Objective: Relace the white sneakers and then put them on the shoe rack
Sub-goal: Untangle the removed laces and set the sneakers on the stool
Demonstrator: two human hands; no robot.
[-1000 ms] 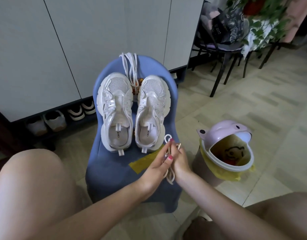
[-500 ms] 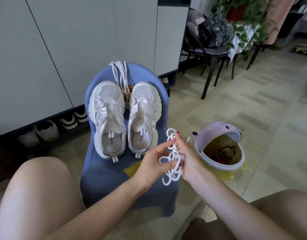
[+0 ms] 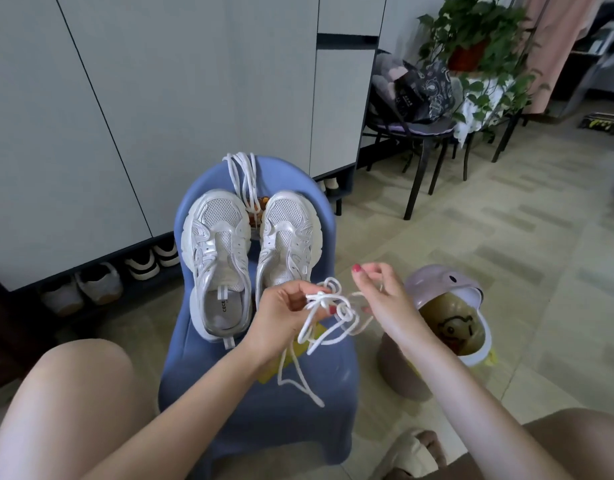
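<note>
Untangling lace (image 3: 328, 311) over blue chair (image 3: 264, 403); sneakers (image 3: 217, 261) sit unlaced on its seat, not yet racked.
Left hand (image 3: 285, 315) pinches the knot, right hand (image 3: 380, 299) fingers pinch a strand; pulling apart risks cinching it.

A second ago both hands sat pressed together at lower centre of the frame, with the white lace (image 3: 328, 308) bunched small between them. Now the left hand (image 3: 285, 311) and the right hand (image 3: 381, 299) have drawn apart, the right one moving toward the right and lifting slightly. The lace has opened out: tangled loops stretch between the two hands, and a long tail hangs down below the left hand (its end reaches lower centre). The camera view has also swung, so everything sits a little lower in the frame.
</note>
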